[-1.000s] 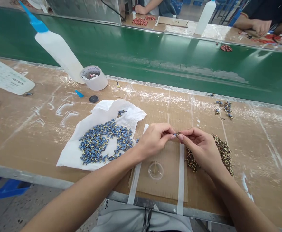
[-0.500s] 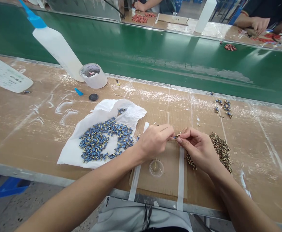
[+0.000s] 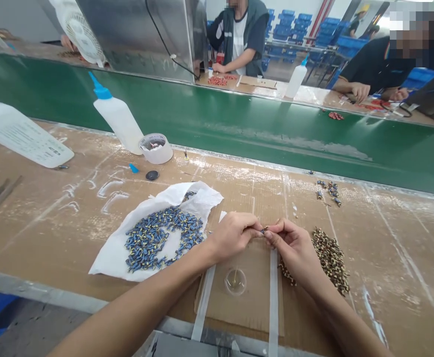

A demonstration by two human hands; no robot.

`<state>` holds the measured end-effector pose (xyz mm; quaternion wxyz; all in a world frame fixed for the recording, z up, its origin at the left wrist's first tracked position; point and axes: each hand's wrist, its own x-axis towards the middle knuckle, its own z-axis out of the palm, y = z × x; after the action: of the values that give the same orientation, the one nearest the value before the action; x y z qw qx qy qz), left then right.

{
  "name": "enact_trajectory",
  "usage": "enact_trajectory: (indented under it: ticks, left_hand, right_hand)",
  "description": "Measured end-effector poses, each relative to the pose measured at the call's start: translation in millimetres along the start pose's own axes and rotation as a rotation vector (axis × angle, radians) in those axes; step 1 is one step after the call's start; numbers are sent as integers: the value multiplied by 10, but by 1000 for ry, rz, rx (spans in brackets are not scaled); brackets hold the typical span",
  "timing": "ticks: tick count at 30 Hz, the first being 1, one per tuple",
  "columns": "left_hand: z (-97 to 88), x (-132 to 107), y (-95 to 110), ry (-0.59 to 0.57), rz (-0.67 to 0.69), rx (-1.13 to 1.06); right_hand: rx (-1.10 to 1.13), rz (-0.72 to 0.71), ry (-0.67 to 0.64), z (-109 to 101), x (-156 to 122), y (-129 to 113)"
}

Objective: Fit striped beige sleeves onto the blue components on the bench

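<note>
Fingertips of my left hand (image 3: 235, 235) and my right hand (image 3: 293, 245) meet over a taped cardboard pad (image 3: 254, 307). Between them is a small blue part (image 3: 263, 230), pinched from both sides and mostly hidden by the fingers. To the left, a pile of small blue-and-yellow parts (image 3: 146, 243) lies on white paper (image 3: 109, 260). By my right hand is a heap of small brown-and-cream parts (image 3: 330, 258). Below the hands, a clear round dish (image 3: 235, 281) with a thin stick in it rests on the pad.
A blue-capped bottle (image 3: 118, 121), a tape roll (image 3: 157, 151), a black lid (image 3: 152, 175) and a lying bottle (image 3: 24, 134) are at the back left. Tweezers (image 3: 1, 196) lie far left. Several blue parts (image 3: 330, 191) sit back right. Beyond the green belt (image 3: 220, 119), people work.
The camera view has tilted up, showing more of the people across the belt. Both hands still pinch the small part together at nearly the same spot over the pad.
</note>
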<state>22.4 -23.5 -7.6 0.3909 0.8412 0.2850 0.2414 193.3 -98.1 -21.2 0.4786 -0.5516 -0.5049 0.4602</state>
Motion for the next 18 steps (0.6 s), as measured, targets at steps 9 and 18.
enact_trajectory:
  ticks: [9, 18]
  left_hand:
    - [-134, 28, -52, -120, 36, 78]
    - [-111, 2, -61, -110, -26, 231]
  right_hand:
    - [-14, -5, 71, 5, 75, -4]
    - [112, -30, 59, 135, 172, 14]
